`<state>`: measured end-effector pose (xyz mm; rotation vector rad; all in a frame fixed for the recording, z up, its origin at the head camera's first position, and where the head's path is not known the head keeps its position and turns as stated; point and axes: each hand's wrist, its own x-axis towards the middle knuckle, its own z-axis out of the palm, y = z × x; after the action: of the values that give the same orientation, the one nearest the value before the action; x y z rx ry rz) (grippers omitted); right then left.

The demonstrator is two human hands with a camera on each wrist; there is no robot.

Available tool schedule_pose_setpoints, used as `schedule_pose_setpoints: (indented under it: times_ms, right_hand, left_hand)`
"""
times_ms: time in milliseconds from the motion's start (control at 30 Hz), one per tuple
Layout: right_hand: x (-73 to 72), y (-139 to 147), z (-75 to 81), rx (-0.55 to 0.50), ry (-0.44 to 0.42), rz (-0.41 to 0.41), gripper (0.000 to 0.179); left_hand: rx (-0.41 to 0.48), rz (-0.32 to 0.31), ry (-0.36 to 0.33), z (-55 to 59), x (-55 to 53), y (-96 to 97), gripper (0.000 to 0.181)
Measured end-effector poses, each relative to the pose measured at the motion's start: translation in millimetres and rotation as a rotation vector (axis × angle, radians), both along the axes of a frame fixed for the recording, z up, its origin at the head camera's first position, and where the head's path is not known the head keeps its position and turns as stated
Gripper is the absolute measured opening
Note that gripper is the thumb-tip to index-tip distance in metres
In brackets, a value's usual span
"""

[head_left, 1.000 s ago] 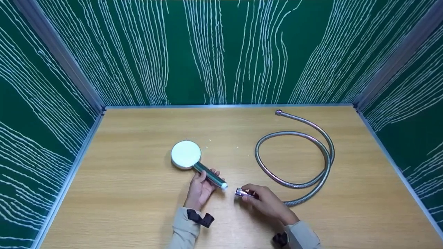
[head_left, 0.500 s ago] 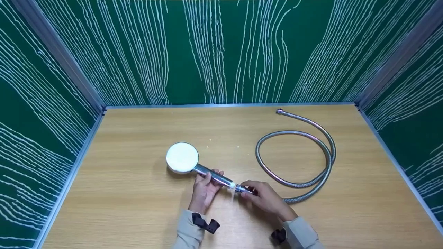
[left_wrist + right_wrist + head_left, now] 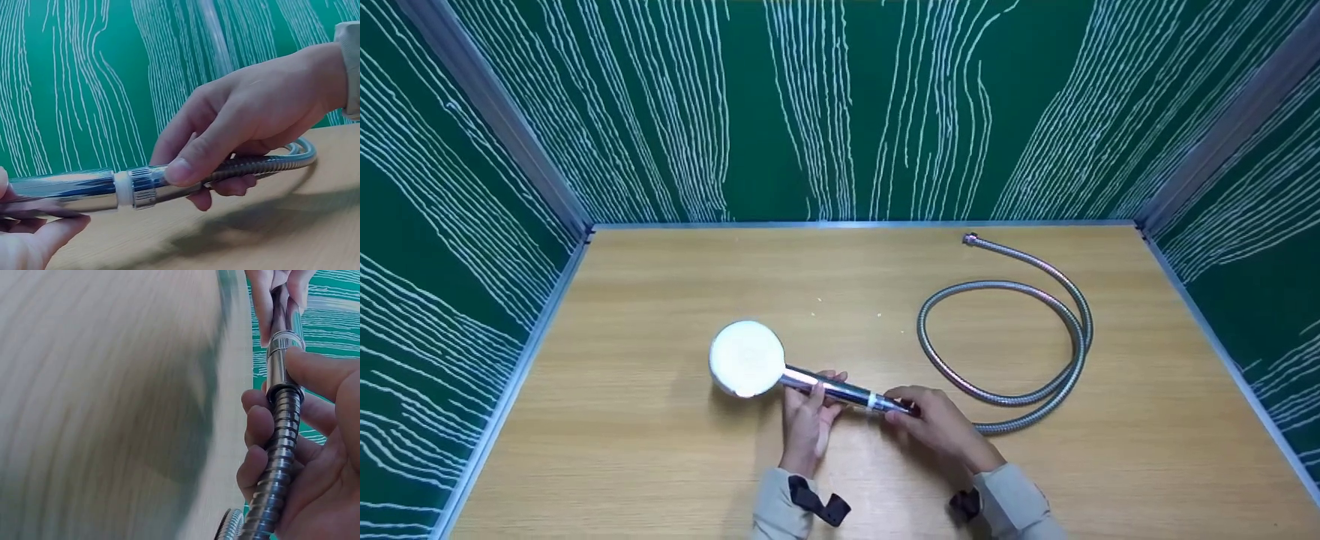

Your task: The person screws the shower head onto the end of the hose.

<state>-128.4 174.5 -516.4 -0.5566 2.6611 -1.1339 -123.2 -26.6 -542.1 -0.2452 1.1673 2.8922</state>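
A shower head (image 3: 747, 358) with a round white face and chrome handle is held above the table, its face turned up. My left hand (image 3: 805, 427) grips the handle, thumb on top and fingers beneath. My right hand (image 3: 941, 424) pinches the chrome end fitting (image 3: 147, 185) of a ribbed metal shower hose (image 3: 278, 450), fingers also curled round the hose behind it. The fitting is lined up with the handle's white threaded end (image 3: 122, 188) and meets it; in the left wrist view a white band still shows between fitting and handle.
The hose lies in a loop on the wooden table (image 3: 622, 360) at the right, its other end fitting (image 3: 970, 239) near the back edge. Small white specks lie mid-table. Green walls with white lines (image 3: 787, 112) enclose the back and sides.
The shower head has swung flatter and its handle end has moved right to meet the hose fitting, which the right hand holds nearly in place. The gap between them has closed.
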Motion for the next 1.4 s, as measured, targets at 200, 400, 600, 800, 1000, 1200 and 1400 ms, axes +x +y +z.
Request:
schedule_pose_setpoints:
  times_ms: [200, 400, 600, 800, 1000, 1200, 1400]
  right_hand:
    - [-3.7, -0.5, 0.3, 0.029, 0.017, 0.015, 0.024]
    - [-7.0, -1.6, -0.4, 0.109, 0.072, 0.014, 0.025]
    - [-5.9, -3.9, -5.4, 0.104, 0.143, -0.032, 0.034]
    - [-7.7, -3.3, -9.2, 0.072, 0.207, -0.062, 0.031]
    - [-7.9, -0.1, -8.1, 0.056, 0.213, -0.036, 0.028]
    - [-7.9, 2.0, -7.3, 0.053, 0.208, -0.007, 0.024]
    - [-8.4, 4.0, -7.4, 0.062, 0.152, 0.009, 0.021]
  left_hand:
    - [0.045, 0.075, 0.014, -8.5, 6.1, 6.0, 0.029]
    - [0.076, 0.107, -0.01, -15.7, 9.6, 8.7, 0.031]
    - [0.084, 0.12, -0.018, -19.3, 11.1, 8.4, 0.035]
    - [0.081, 0.113, -0.025, -18.9, 9.7, 8.0, 0.036]
    - [0.072, 0.116, -0.031, -19.9, 9.5, 7.2, 0.038]
    - [0.088, 0.113, -0.034, -20.8, 9.4, 7.2, 0.041]
    - [0.081, 0.107, -0.036, -20.6, 10.8, 7.1, 0.042]
